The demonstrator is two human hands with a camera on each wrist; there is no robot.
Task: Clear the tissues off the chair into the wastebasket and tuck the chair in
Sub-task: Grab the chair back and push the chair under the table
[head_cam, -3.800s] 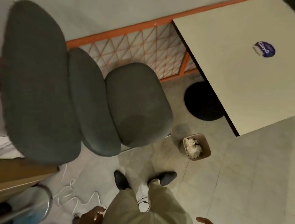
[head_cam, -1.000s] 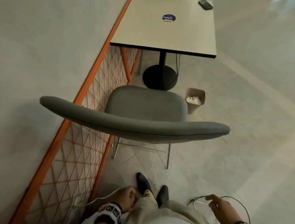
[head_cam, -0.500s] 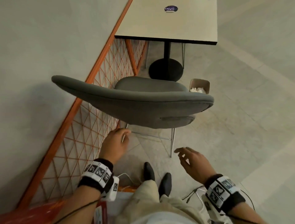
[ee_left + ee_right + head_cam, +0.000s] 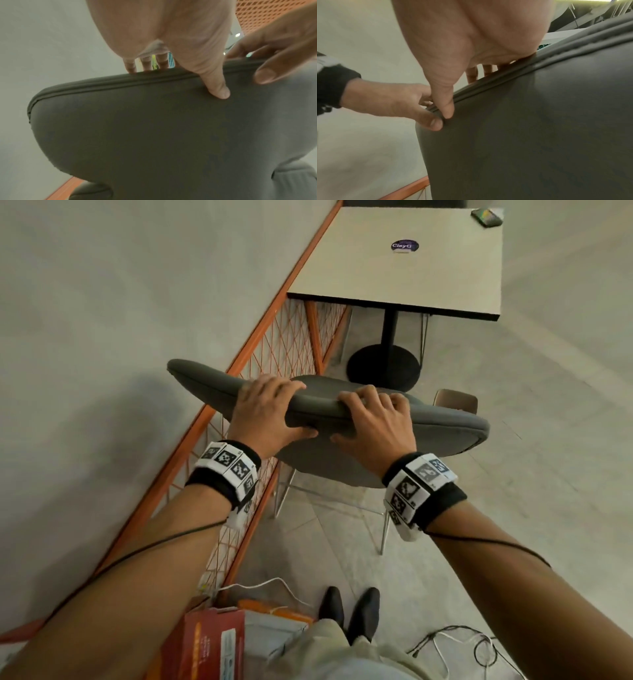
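A: Left hand, what's the grip?
B: Wrapped over the top edge of the chair backrest. Fingers curled over the far side, thumb pressed on the near face. Left wrist view confirms it: thumb flat on grey fabric below the seam.

A: Right hand?
B: Same hold, just beside the left on that top edge. Fingers over the top, thumb on the back.

A: Chair position?
B: Standing on the floor, directly ahead of the person, alongside the orange mesh railing. The table is beyond it, and the seat sits short of the table's near edge.

A: Wastebasket?
B: Wastebasket on the floor right of the chair, partly hidden behind the backrest. Contents cannot be made out.

A: On the table?
B: A round sticker and a dark phone at the far corner.
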